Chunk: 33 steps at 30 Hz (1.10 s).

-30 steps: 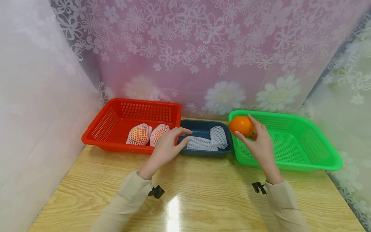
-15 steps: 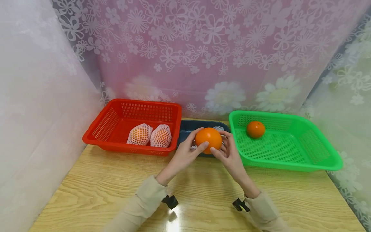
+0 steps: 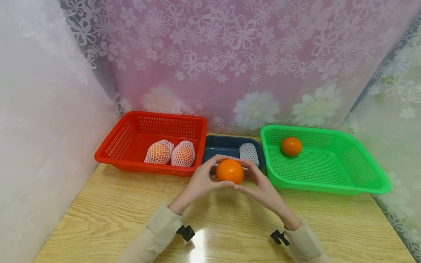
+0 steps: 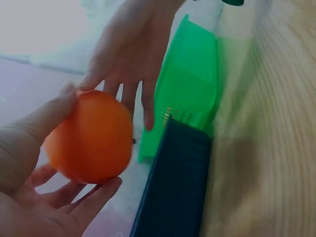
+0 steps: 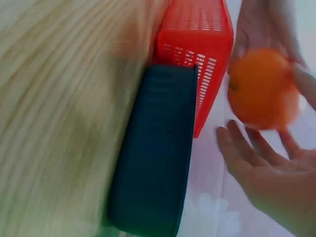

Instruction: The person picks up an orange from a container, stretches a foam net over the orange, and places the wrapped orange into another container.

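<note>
An orange (image 3: pixel 230 171) is held up just in front of the small dark blue basin (image 3: pixel 227 140). My left hand (image 3: pixel 204 179) grips it from the left, with thumb and fingers around it in the left wrist view. On the other side my right hand (image 3: pixel 260 186) has its thumb and fingertips right at the fruit; its other fingers extend loosely past it (image 4: pixel 133 54). Both thumb tips come close together at the orange's near side. Inside the basin lie white foam net sleeves (image 3: pixel 249 152), partly hidden behind the orange and hands.
To the left is a red basket (image 3: pixel 131 166) with two net-wrapped fruits (image 3: pixel 183 154). A green basket (image 3: pixel 329 186) at the right contains another orange (image 3: pixel 291 147). All three containers stand along the back of the wooden table (image 3: pixel 230 226), before a flowered curtain (image 3: pixel 210 73).
The right hand has brought the orange from the green basket to the middle. My left hand has taken hold of it. Both hands have since lowered slightly toward the table's front.
</note>
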### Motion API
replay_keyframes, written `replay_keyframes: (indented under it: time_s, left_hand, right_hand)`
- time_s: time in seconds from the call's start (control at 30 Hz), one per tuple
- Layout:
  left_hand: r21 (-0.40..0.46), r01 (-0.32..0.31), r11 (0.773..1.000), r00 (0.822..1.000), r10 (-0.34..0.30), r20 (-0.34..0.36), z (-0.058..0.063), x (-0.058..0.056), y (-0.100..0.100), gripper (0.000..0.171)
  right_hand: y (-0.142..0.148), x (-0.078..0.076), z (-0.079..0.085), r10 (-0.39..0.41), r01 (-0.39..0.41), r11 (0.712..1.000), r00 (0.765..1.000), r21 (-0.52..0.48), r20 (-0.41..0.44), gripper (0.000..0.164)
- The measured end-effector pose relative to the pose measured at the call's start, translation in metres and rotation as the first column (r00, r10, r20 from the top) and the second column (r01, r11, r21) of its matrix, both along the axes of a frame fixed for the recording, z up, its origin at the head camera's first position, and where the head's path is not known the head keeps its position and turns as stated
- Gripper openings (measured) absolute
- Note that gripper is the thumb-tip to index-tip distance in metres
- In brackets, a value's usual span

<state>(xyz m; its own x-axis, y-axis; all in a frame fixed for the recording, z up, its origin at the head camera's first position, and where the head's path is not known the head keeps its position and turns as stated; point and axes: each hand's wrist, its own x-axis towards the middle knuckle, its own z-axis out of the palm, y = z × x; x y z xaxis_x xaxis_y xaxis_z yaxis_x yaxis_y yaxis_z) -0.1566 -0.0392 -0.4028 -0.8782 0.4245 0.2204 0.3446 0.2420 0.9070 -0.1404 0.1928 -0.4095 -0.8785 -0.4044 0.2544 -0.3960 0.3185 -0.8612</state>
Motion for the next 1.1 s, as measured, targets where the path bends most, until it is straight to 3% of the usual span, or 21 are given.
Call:
replay_keyframes:
  time_s: [0.23, 0.43, 0.93, 1.03, 1.1]
  left_hand:
    - [-0.185, 0.083, 0.979, 0.995, -0.091, -0.038, -0.025, 0.001, -0.007, 0.074]
    - [-0.272, 0.082, 0.959, 0.996, -0.089, -0.015, -0.039, 0.002, -0.010, 0.076]
    - [-0.345, 0.172, 0.923, 0.985, -0.172, 0.032, -0.049, 0.004, -0.015, 0.075]
    - [-0.343, 0.178, 0.922, 0.983, -0.179, 0.030, -0.049, 0.003, -0.015, 0.075]
    - [-0.348, 0.178, 0.920, 0.983, -0.180, 0.025, -0.050, 0.003, -0.014, 0.076]
  right_hand:
    - [0.004, -0.001, -0.018, 0.106, -0.111, 0.992, 0.991, 0.055, 0.088, 0.065]
    - [-0.002, 0.000, -0.030, 0.123, -0.131, 0.984, 0.990, 0.119, 0.069, 0.062]
    - [-0.005, 0.005, -0.036, 0.123, -0.136, 0.970, 0.989, 0.201, 0.077, 0.057]
    - [-0.004, 0.003, -0.031, 0.128, -0.135, 0.968, 0.991, 0.210, 0.049, 0.057]
    - [-0.003, 0.001, -0.024, 0.098, -0.092, 0.969, 0.995, 0.228, -0.013, 0.053]
